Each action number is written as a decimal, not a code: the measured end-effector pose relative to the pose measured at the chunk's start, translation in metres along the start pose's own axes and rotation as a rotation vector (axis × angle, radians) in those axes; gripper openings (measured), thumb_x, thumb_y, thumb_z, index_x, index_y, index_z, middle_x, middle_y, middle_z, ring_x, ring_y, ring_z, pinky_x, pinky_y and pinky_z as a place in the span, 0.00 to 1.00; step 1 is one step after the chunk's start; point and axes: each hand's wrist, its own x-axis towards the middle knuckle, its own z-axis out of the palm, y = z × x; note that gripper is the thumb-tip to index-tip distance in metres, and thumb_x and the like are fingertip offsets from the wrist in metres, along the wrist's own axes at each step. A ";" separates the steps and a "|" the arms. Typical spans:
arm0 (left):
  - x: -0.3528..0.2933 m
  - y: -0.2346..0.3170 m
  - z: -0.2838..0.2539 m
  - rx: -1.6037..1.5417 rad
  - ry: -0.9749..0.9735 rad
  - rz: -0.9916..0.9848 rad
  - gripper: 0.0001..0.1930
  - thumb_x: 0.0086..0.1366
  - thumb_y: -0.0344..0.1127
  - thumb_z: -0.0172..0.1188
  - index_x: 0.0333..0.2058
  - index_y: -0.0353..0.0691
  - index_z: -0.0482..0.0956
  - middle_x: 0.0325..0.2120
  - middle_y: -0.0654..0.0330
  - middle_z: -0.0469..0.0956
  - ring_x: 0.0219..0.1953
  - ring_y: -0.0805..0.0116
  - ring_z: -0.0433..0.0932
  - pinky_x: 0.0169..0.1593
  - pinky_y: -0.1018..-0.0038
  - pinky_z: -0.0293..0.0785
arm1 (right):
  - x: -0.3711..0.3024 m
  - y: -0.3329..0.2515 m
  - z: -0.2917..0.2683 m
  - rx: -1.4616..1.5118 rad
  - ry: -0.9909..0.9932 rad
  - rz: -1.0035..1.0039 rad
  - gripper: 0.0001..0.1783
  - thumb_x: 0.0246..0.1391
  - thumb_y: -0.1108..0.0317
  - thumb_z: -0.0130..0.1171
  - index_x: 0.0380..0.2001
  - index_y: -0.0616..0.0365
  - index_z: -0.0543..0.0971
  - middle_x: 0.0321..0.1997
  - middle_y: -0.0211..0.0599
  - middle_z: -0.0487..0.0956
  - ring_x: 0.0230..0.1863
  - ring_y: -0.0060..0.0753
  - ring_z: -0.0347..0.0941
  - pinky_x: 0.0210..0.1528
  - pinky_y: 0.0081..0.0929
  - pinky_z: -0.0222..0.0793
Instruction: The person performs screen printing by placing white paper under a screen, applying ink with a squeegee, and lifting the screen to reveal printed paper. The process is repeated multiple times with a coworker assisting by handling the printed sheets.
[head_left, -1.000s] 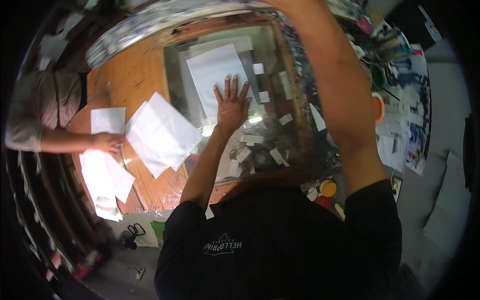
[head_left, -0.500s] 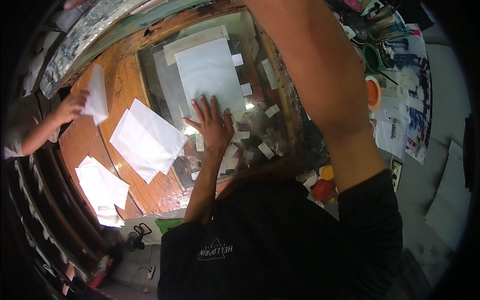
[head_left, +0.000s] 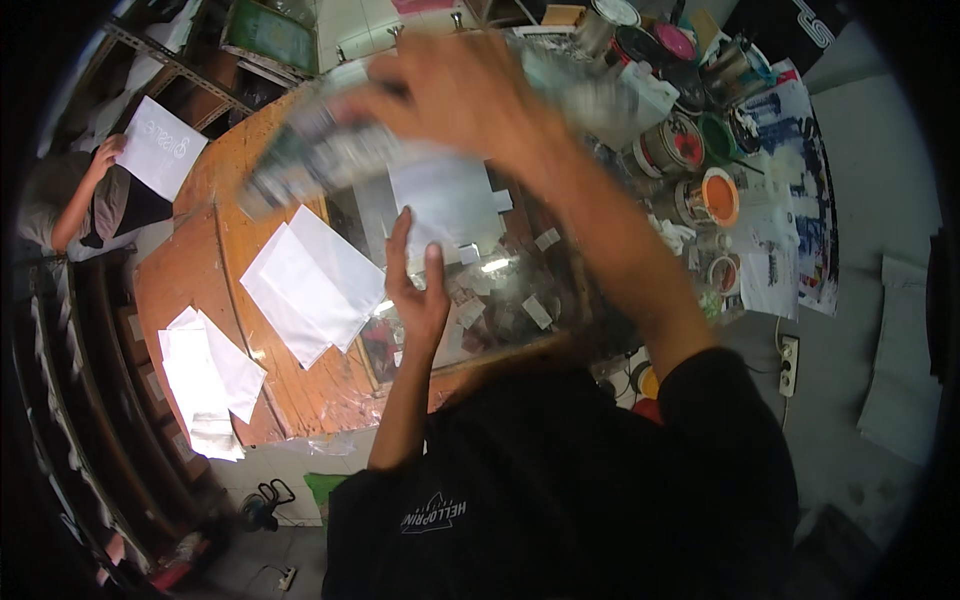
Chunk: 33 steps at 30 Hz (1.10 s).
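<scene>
My right hand (head_left: 450, 95) is raised over the board, its fingers curled at the edge of a paint-smeared screen-printing frame (head_left: 320, 160). Motion blurs both the hand and the frame, which hangs tilted across the far part of the table. Beneath it lies a white sheet (head_left: 440, 195) on the glass-topped printing board (head_left: 510, 320), its far end hidden by the frame and my hand. At the sheet's near edge is my left hand (head_left: 418, 290), empty, fingers stretched and apart. Whether its fingertips touch the sheet, I cannot tell.
White sheets (head_left: 315, 285) lie left of the board, and another white stack (head_left: 210, 375) sits nearer the table's left corner. At the far left a co-worker's hand (head_left: 108, 155) holds a marked sheet (head_left: 160, 148). Paint tins (head_left: 680, 145) and an orange pot (head_left: 718, 195) crowd the right side.
The raised frame has swung down over the board, and my right hand has come into view on it. My left hand has drawn back from the sheet's middle. The co-worker's sheet has turned, showing its marks.
</scene>
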 end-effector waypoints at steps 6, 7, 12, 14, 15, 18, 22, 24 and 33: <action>-0.043 0.015 -0.026 -1.058 0.206 -0.912 0.37 0.73 0.51 0.60 0.70 0.37 0.56 0.63 0.49 0.66 0.69 0.54 0.64 0.71 0.41 0.54 | -0.146 -0.035 0.091 -0.106 -0.274 0.114 0.23 0.59 0.59 0.64 0.55 0.58 0.80 0.38 0.43 0.80 0.45 0.44 0.76 0.55 0.47 0.62; -0.044 0.004 -0.025 -1.011 0.194 -1.006 0.39 0.72 0.54 0.60 0.70 0.36 0.55 0.62 0.50 0.65 0.68 0.55 0.65 0.71 0.38 0.53 | -0.159 -0.034 0.101 -0.170 -0.331 0.113 0.25 0.58 0.64 0.62 0.58 0.58 0.78 0.40 0.44 0.80 0.47 0.44 0.75 0.54 0.48 0.62; -0.046 -0.045 -0.016 -0.964 0.264 -1.180 0.42 0.71 0.55 0.59 0.70 0.32 0.51 0.64 0.49 0.61 0.70 0.55 0.63 0.72 0.35 0.44 | -0.193 -0.022 0.126 -0.036 -0.470 0.255 0.35 0.53 0.76 0.60 0.67 0.53 0.72 0.43 0.44 0.76 0.47 0.45 0.72 0.52 0.49 0.59; -0.048 -0.052 -0.017 -1.002 0.267 -1.188 0.45 0.70 0.55 0.59 0.71 0.29 0.48 0.65 0.48 0.60 0.71 0.54 0.62 0.73 0.35 0.42 | -0.198 -0.021 0.129 0.063 -0.522 0.271 0.38 0.50 0.77 0.64 0.67 0.49 0.73 0.41 0.41 0.74 0.45 0.44 0.69 0.52 0.48 0.56; -0.049 -0.053 -0.017 -1.019 0.269 -1.201 0.47 0.70 0.55 0.59 0.72 0.28 0.47 0.65 0.47 0.60 0.71 0.54 0.62 0.73 0.35 0.40 | -0.200 -0.021 0.131 0.049 -0.392 0.219 0.37 0.51 0.77 0.62 0.67 0.50 0.73 0.41 0.41 0.74 0.46 0.44 0.70 0.52 0.50 0.57; -0.048 -0.050 -0.019 -1.021 0.216 -1.167 0.51 0.70 0.56 0.58 0.74 0.26 0.41 0.66 0.46 0.59 0.72 0.52 0.61 0.74 0.35 0.38 | -0.202 -0.022 0.137 0.025 -0.299 0.164 0.34 0.53 0.78 0.59 0.65 0.52 0.73 0.40 0.42 0.73 0.47 0.45 0.71 0.54 0.58 0.57; -0.037 -0.044 -0.018 -1.003 0.226 -1.211 0.53 0.70 0.56 0.57 0.75 0.25 0.36 0.71 0.43 0.54 0.74 0.50 0.58 0.74 0.35 0.38 | -0.193 -0.012 0.153 -0.049 -0.281 0.148 0.32 0.54 0.78 0.57 0.64 0.50 0.75 0.41 0.39 0.72 0.49 0.44 0.71 0.63 0.73 0.50; -0.035 -0.040 -0.017 -0.974 0.251 -1.226 0.53 0.70 0.56 0.57 0.75 0.26 0.36 0.73 0.41 0.50 0.75 0.49 0.57 0.74 0.35 0.38 | -0.184 0.002 0.166 -0.077 -0.274 0.167 0.33 0.54 0.78 0.58 0.64 0.48 0.75 0.40 0.36 0.72 0.50 0.41 0.72 0.67 0.80 0.43; -0.038 -0.043 -0.018 -0.910 0.244 -1.275 0.47 0.76 0.55 0.48 0.75 0.26 0.35 0.75 0.39 0.47 0.73 0.48 0.59 0.72 0.34 0.47 | -0.071 0.126 0.252 -0.225 -0.268 0.230 0.34 0.53 0.76 0.65 0.64 0.42 0.75 0.43 0.35 0.78 0.55 0.39 0.74 0.67 0.76 0.46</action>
